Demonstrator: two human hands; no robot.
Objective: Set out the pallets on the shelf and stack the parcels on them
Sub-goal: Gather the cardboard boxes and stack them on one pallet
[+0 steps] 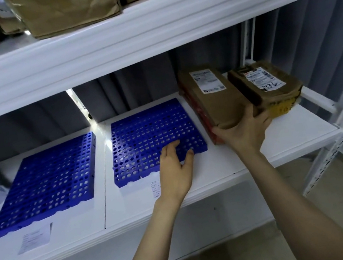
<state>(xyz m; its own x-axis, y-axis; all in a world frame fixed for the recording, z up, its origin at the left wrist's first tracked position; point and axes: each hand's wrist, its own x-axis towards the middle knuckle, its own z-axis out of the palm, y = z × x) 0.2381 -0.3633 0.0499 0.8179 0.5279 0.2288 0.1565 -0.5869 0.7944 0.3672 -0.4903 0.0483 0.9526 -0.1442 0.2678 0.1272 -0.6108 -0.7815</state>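
On the shelf (249, 150), left fingers (170, 148) rest flat on a pallet (148, 134), right fingers (248, 115) clasp a parcel (218, 103).

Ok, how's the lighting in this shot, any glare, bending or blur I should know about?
Head view: a bright light streak at the back of the shelf glares off the far corner of the left pallet; head view: the wide lens bows the upper shelf edge; head view: label print on the larger parcel is too soft to read.

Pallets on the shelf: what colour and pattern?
Blue pallets, perforated with round holes; head view.
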